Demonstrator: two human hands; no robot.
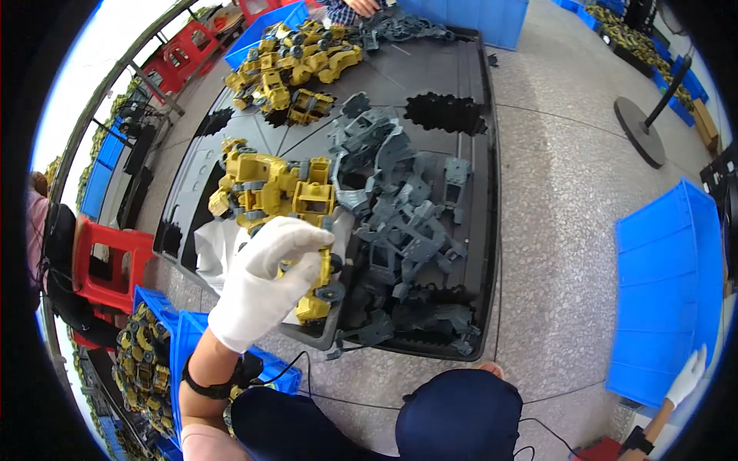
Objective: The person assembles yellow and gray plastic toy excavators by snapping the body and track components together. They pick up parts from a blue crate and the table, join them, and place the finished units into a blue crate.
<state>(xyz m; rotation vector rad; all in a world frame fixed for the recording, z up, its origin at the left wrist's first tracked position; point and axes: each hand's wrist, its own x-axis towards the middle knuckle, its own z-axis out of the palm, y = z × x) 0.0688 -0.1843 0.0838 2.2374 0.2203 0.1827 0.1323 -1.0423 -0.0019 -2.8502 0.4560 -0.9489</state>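
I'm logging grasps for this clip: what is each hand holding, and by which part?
The left hand, gloved white, grips a yellow toy vehicle by its upper end. The right hand, off by the blue bin, appears to hold nothing.

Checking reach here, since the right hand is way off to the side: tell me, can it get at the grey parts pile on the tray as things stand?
Probably not without a big move. The right hand hangs far out beside the blue bin, well apart from the grey parts pile on the black tray. Nothing blocks the way, though.
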